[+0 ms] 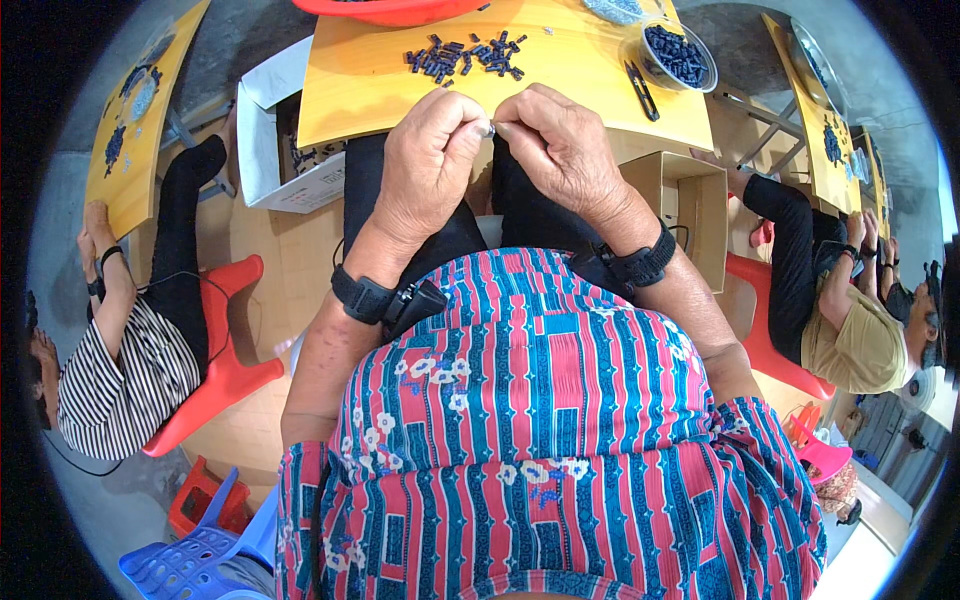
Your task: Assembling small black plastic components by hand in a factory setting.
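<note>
My left hand (432, 160) and my right hand (565, 150) meet fingertip to fingertip just in front of the yellow table's near edge. Both are pinched closed on a tiny part (490, 130), of which only a small shiny bit shows between the fingers; its kind is hidden. Beyond the hands, a loose pile of small dark cylindrical pieces (440, 62) lies on the yellow tabletop (350, 85).
A clear tub of dark pieces (680, 58) stands at the table's right, beside black thread snips (641, 90). A red basin (395, 10) sits at the far edge. A white box (262, 140) and a cardboard box (695, 205) flank my legs. People sit at side tables.
</note>
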`<state>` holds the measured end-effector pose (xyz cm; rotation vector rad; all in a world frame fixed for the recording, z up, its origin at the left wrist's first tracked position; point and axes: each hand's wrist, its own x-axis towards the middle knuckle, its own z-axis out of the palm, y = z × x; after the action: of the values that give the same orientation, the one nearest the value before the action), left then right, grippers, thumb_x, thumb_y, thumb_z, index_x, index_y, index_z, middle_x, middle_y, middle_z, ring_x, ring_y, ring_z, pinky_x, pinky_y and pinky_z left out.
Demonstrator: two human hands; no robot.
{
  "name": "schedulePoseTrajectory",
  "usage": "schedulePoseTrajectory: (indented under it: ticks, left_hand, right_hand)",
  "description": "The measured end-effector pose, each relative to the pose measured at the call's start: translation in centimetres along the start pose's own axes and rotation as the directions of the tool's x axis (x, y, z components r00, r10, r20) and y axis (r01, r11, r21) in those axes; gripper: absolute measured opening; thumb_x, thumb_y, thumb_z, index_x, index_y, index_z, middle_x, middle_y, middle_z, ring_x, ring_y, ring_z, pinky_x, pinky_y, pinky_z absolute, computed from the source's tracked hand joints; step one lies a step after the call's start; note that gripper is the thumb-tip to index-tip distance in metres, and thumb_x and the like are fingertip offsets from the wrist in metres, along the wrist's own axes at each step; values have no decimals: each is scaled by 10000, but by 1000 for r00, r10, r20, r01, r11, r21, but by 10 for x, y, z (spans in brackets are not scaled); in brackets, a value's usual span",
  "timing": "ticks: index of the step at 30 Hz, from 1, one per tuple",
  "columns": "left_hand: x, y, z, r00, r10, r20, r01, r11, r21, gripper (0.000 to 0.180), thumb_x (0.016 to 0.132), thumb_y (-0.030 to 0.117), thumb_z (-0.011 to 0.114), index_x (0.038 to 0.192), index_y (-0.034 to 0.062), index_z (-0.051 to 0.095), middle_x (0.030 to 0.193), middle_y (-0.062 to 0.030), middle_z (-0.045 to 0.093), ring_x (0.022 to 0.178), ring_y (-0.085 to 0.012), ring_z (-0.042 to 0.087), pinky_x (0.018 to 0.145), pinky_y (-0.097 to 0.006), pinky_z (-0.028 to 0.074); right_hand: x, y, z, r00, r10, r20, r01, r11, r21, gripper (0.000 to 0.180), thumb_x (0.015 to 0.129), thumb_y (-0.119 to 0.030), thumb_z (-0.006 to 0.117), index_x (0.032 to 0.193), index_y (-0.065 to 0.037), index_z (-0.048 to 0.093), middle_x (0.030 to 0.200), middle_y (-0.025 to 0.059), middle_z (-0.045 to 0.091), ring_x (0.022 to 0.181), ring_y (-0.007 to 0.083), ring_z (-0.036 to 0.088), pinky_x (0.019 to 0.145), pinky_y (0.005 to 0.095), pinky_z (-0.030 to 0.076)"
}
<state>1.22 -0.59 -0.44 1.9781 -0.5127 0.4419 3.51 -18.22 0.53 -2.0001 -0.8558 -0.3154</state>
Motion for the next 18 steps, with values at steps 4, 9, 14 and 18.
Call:
schedulePoseTrajectory:
  ticks: [4, 9, 14, 18]
  left_hand:
    - [2, 1, -2, 999, 50, 16, -51, 996, 70, 45, 850, 66, 584, 851, 31, 556, 775, -131, 544, 735, -322, 565, 656, -369, 467]
    - [2, 3, -5, 997, 69, 46, -74, 990, 123, 47, 845, 62, 596, 857, 33, 560, 777, -120, 530, 735, -306, 557, 658, -359, 459]
    - [1, 3, -7, 995, 62, 79, -73, 986, 148, 53, 829, 71, 607, 858, 57, 565, 804, -113, 549, 756, -322, 575, 659, -384, 476]
    - [1, 3, -7, 992, 81, 100, -96, 984, 147, 50, 837, 45, 602, 866, 28, 564, 772, -116, 512, 718, -290, 538, 656, -346, 446]
  right_hand:
    - [1, 0, 0, 1000, 5, 12, -5, 1000, -16, 51, 818, -85, 612, 845, -43, 602, 745, 132, 574, 708, 320, 597, 638, 375, 490]
    - [2, 2, -1, 997, 29, 74, -28, 999, -19, 93, 847, -125, 579, 840, -34, 592, 755, 144, 582, 734, 330, 600, 659, 367, 490]
    - [0, 3, -2, 964, 203, 172, -228, 963, 143, 148, 862, -153, 560, 838, -11, 591, 753, 143, 584, 721, 293, 602, 668, 339, 485]
    - [0, 3, -5, 894, 346, 284, -419, 871, 256, 167, 859, -161, 571, 840, 2, 598, 748, 137, 583, 706, 244, 596, 669, 316, 479]
